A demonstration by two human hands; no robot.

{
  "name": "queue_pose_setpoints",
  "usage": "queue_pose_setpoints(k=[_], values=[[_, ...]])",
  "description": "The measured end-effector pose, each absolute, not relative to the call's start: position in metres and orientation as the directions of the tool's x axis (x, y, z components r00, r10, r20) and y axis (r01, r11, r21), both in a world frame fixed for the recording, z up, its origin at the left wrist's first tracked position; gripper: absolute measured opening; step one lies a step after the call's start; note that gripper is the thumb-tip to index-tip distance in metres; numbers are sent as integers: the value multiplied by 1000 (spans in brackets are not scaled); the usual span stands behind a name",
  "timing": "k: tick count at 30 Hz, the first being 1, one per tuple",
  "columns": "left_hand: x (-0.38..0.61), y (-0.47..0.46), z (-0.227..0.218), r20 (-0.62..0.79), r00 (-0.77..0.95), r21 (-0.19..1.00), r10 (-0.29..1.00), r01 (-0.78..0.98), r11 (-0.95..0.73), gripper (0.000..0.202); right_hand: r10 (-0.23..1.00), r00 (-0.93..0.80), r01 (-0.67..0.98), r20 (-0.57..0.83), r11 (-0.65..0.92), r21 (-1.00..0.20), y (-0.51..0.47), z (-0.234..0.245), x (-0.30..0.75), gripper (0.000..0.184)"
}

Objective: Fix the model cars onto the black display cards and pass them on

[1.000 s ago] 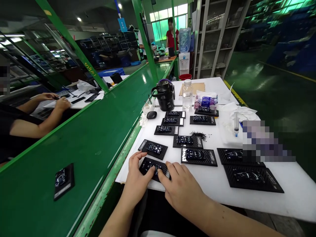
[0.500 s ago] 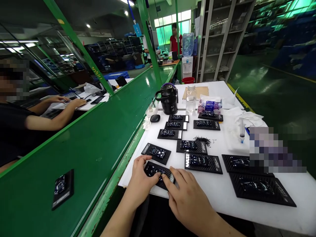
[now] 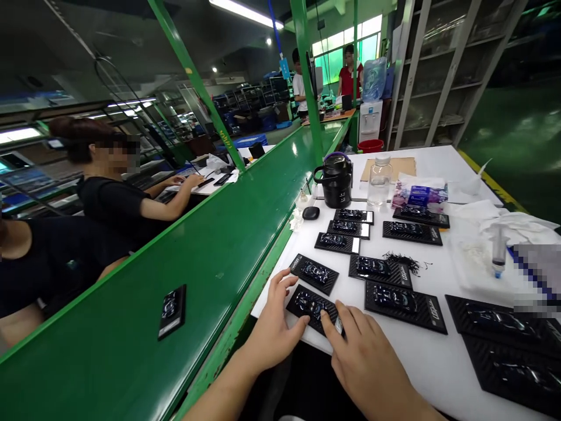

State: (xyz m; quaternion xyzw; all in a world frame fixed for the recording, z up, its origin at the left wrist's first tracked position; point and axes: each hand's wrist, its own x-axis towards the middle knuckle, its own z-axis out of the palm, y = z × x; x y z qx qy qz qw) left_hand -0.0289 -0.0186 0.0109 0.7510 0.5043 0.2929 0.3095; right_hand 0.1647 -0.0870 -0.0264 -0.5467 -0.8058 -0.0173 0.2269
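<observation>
Two bare hands meet over one black card holding a small dark model car (image 3: 312, 306), which lies flat at the near left edge of a white worktable (image 3: 407, 362). The left hand (image 3: 275, 326) rests on the card's left end, fingers loosely spread and thumb laid along its near side; the right hand (image 3: 366, 359) covers the card's right end, fingers curled down onto it. Neither hand lifts the card; both press on it with relaxed, half-open fingers. A second card (image 3: 314, 273) lies just beyond, tilted the same way, and more cards (image 3: 405, 298) sit in rows across the table, near a small heap of black threads (image 3: 405, 261). Farther back stand a black jug (image 3: 336, 180) and a clear bottle (image 3: 379, 180), with a syringe (image 3: 498, 252) upright at right. On the green conveyor (image 3: 210, 275) to the left, a single card (image 3: 172, 311) lies alone. Across it, a seated person in black (image 3: 116, 202) works at another table.
</observation>
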Motion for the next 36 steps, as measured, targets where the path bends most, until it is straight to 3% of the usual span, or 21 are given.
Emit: queue_pose_setpoints(k=[10, 21, 36], values=[[2, -16, -1, 98, 156, 765, 983, 620, -174, 50, 877, -293, 881, 381, 402, -250, -87, -23, 167, 56], [-3, 1, 11, 6, 219, 765, 976, 627, -145, 50, 876, -358, 872, 324, 438, -220, -82, -18, 173, 52], [-1, -10, -5, 63, 157, 776, 986, 613, -147, 45, 880, -363, 884, 306, 429, -187, -82, -17, 174, 55]])
